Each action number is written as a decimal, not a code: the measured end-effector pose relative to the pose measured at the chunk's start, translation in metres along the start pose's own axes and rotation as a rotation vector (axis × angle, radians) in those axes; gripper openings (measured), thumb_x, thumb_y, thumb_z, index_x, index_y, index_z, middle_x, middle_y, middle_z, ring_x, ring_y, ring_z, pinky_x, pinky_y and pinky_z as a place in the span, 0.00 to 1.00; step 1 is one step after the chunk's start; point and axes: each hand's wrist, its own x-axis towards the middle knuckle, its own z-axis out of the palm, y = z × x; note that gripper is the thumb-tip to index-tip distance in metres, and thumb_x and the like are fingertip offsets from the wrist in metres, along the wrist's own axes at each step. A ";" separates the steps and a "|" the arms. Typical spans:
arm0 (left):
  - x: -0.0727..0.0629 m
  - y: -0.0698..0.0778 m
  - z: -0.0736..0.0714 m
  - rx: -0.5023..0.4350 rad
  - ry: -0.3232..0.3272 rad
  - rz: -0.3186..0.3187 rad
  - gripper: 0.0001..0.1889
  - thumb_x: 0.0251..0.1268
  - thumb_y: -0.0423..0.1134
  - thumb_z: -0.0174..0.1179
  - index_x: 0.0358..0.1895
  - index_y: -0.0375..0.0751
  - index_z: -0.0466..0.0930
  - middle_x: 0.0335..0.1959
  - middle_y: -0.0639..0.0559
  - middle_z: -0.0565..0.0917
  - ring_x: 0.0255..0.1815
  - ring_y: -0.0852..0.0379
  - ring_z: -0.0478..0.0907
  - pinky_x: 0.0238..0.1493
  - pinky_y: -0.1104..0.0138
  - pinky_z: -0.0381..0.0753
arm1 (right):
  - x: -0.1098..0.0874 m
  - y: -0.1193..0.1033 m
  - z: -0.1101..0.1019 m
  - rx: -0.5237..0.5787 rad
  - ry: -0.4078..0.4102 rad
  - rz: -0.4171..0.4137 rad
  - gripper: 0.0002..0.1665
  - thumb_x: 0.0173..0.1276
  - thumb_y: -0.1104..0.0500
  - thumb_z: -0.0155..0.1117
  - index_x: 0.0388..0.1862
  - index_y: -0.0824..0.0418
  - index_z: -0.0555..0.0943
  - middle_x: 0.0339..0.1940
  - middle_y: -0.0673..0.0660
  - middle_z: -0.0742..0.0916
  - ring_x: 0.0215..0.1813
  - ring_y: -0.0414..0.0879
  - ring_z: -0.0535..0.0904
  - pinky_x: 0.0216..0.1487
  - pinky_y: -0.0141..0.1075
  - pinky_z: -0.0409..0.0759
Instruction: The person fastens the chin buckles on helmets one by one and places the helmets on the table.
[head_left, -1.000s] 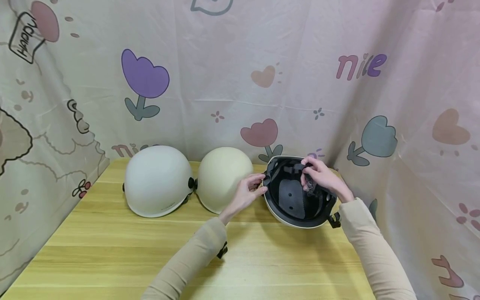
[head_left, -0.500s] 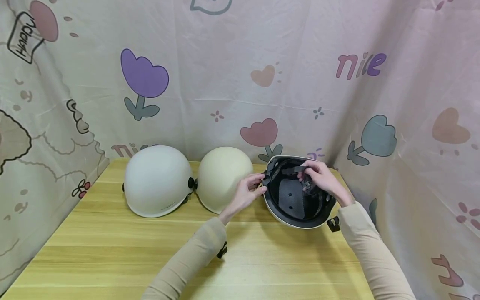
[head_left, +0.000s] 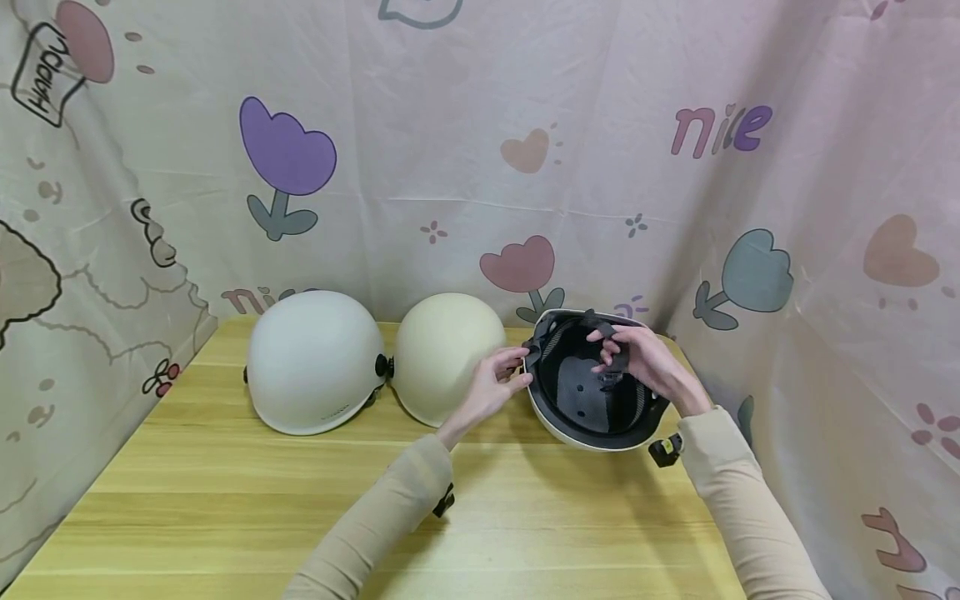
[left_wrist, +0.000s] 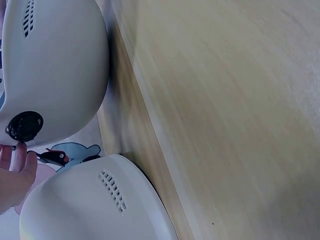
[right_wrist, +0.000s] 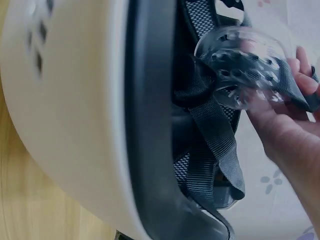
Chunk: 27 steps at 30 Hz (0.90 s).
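Note:
An upturned helmet (head_left: 557, 423) with a pale shell and black lining rests on the table at the right. My left hand (head_left: 491, 385) holds its left rim with fingertips and thumb; in the left wrist view, the fingertips touch beside a round black knob (left_wrist: 25, 126). Over the opening, my right hand (head_left: 654, 360) grips a black chin strap (right_wrist: 292, 86). A clear plastic chin cup (right_wrist: 240, 65) with dark holes hangs on the strap by the fingers. Loose webbing (right_wrist: 217, 132) loops out of the lining. Part of the grip is hidden behind the cup.
A white helmet (head_left: 315, 362) and a cream helmet (head_left: 442, 350) stand dome-up, side by side, on the wooden table (head_left: 225, 500) to the left. A printed curtain (head_left: 420, 167) hangs close behind and along the right side.
My right hand has turned and shifted slightly, drawing the strap up and toward the right; the helmet tips slightly with it. My left hand stays at the rim.

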 end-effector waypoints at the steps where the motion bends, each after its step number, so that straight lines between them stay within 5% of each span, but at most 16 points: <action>1: 0.000 0.000 0.000 -0.003 0.001 -0.002 0.23 0.65 0.27 0.64 0.63 0.26 0.76 0.66 0.31 0.74 0.65 0.30 0.74 0.71 0.42 0.72 | 0.000 -0.001 0.000 -0.005 -0.016 0.006 0.21 0.84 0.60 0.37 0.56 0.64 0.79 0.29 0.50 0.69 0.36 0.44 0.73 0.52 0.45 0.88; 6: 0.000 0.001 0.000 -0.011 0.005 -0.003 0.23 0.65 0.26 0.64 0.63 0.26 0.76 0.66 0.31 0.75 0.65 0.30 0.74 0.71 0.40 0.71 | 0.000 -0.001 0.002 -0.113 -0.024 -0.011 0.22 0.85 0.52 0.42 0.63 0.60 0.78 0.31 0.49 0.66 0.40 0.42 0.70 0.52 0.43 0.87; 11: 0.000 0.002 0.000 -0.007 0.006 -0.004 0.23 0.65 0.27 0.64 0.63 0.25 0.76 0.66 0.31 0.75 0.65 0.30 0.75 0.70 0.40 0.72 | -0.001 0.006 -0.001 -0.236 0.018 -0.074 0.17 0.81 0.60 0.49 0.55 0.49 0.85 0.43 0.43 0.82 0.43 0.38 0.81 0.48 0.34 0.86; 16: 0.000 0.002 0.000 0.001 0.002 -0.005 0.23 0.65 0.27 0.64 0.63 0.26 0.76 0.65 0.31 0.76 0.65 0.30 0.75 0.70 0.41 0.72 | -0.002 0.011 -0.002 -0.397 0.063 -0.148 0.15 0.77 0.64 0.57 0.57 0.60 0.86 0.54 0.43 0.87 0.47 0.37 0.83 0.47 0.26 0.83; 21: 0.000 0.003 0.000 -0.003 -0.004 -0.006 0.23 0.65 0.27 0.64 0.63 0.26 0.76 0.66 0.31 0.75 0.65 0.29 0.74 0.71 0.40 0.71 | -0.001 0.013 0.004 -0.496 0.101 -0.183 0.18 0.75 0.63 0.60 0.59 0.73 0.80 0.36 0.47 0.87 0.38 0.38 0.81 0.42 0.27 0.83; 27: 0.000 0.007 0.000 0.031 -0.002 0.033 0.23 0.65 0.26 0.63 0.63 0.25 0.76 0.67 0.30 0.74 0.67 0.32 0.73 0.72 0.43 0.71 | -0.002 0.011 0.007 -0.505 0.068 -0.198 0.19 0.77 0.62 0.58 0.63 0.69 0.78 0.32 0.53 0.87 0.37 0.41 0.80 0.40 0.28 0.80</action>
